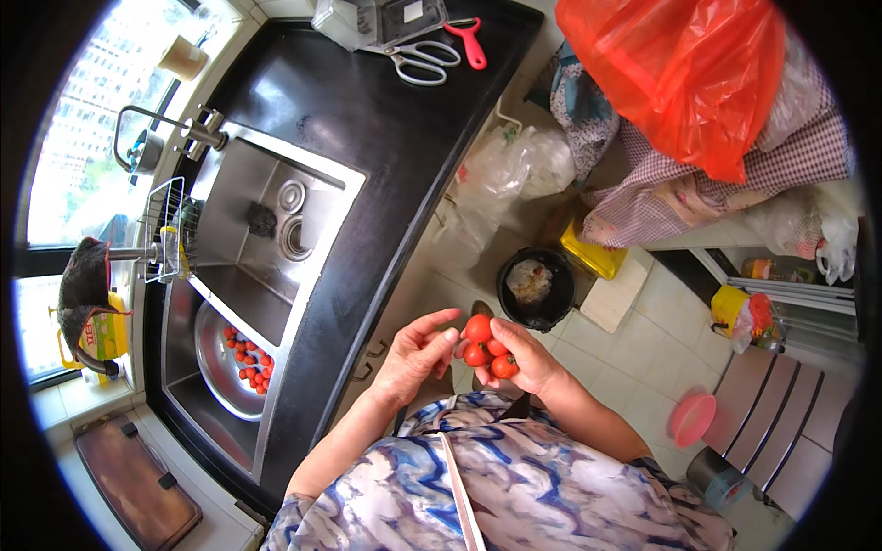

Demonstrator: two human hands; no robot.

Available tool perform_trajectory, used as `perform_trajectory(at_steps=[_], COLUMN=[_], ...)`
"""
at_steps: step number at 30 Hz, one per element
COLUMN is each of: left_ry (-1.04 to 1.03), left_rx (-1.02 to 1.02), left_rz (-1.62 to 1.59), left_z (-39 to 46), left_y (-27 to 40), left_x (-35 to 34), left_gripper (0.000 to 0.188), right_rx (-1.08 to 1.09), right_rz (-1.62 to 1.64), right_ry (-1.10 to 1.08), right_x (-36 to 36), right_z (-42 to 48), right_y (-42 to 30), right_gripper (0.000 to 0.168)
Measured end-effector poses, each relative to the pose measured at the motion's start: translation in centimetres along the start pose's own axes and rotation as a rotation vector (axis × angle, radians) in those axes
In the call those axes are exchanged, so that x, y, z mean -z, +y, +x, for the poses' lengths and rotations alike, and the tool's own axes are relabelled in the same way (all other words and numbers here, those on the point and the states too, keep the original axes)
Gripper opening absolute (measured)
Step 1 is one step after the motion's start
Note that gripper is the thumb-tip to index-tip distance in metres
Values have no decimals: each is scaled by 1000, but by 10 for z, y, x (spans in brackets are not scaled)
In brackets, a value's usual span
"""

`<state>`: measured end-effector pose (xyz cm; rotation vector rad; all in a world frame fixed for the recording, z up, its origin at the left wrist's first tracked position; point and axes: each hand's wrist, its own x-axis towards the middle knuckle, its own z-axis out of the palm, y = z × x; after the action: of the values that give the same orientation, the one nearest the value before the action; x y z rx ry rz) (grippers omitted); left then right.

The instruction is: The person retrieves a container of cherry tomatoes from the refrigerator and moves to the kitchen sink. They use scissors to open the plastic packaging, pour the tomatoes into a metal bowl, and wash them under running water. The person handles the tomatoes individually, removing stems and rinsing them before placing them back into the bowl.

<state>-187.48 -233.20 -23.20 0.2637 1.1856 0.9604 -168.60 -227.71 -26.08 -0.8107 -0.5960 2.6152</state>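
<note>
My right hand (527,358) holds several small red tomatoes (479,329) in front of my body, the thumb resting on top of them. Close beside it on the left, my left hand (420,351) has its thumb and fingers apart, with nothing seen in its grasp; some of its fingers are partly hidden. More small tomatoes (256,377) lie in a round metal basin (215,365) in the lower sink compartment. A dark scouring pad (262,220) sits in the other steel sink compartment (265,279), near the drain.
On the black countertop (358,117) are scissors (424,62), a red-handled peeler (472,47) and clear plastic containers (406,21). A black bin (536,324) with waste inside stands on the floor beyond my hands. A faucet (207,132) rises behind the sink; a pink basin (692,420) is at right.
</note>
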Motion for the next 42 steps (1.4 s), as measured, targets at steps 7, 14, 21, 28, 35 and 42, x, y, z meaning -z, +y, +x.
perform_trajectory(at_steps=[7,14,21,28,35,42], left_ry=[-119,-116,-30,-24,-103,-135], left_rx=[-256,-375,-397,-405,-395,-354], left_rz=[316,201,0,-201,-325,-257], left_z=[-14,-43,-58,-67,-65,-59], left_y=[20,22,9,7,-3,8], left_x=[8,26,44,50,56,41], left_gripper=[44,42,38,35,30,36], right_rx=[112,151,-110,-190,-236,-368], right_rz=[-681,-629,-100,20,-82,-23], right_ry=[9,-158,-311,-388,-371,-248], right_x=[-38,-65,-67,-70,-64,-69], right_z=[7,12,27,30,28,31], right_y=[-32,-39,-30,-25,-19,-7], right_gripper=[29,34,52,56,58,60])
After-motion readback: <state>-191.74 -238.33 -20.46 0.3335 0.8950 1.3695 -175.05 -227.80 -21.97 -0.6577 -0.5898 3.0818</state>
